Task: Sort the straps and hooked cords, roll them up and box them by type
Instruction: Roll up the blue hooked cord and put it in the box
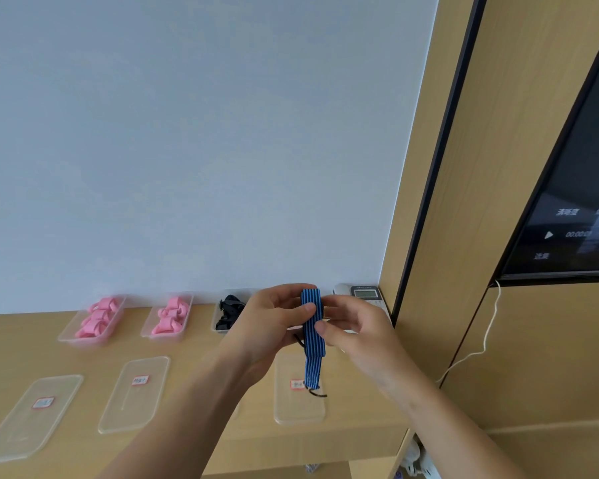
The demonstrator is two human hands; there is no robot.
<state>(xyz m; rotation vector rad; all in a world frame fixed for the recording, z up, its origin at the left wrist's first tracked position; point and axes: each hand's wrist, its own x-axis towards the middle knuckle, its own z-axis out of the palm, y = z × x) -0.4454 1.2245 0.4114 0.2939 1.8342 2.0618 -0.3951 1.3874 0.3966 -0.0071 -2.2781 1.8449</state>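
Head view: pale wood worktop (194,382) against grey-white wall, wood panel right. Clear plastic boxes along back edge, two with pink rolled straps (99,318); flat clear lids (134,394) near front. Left hand (268,326), right hand (355,331) fingers pinching blue-striped flat elastic cord (312,335), raised above worktop, tail hanging.
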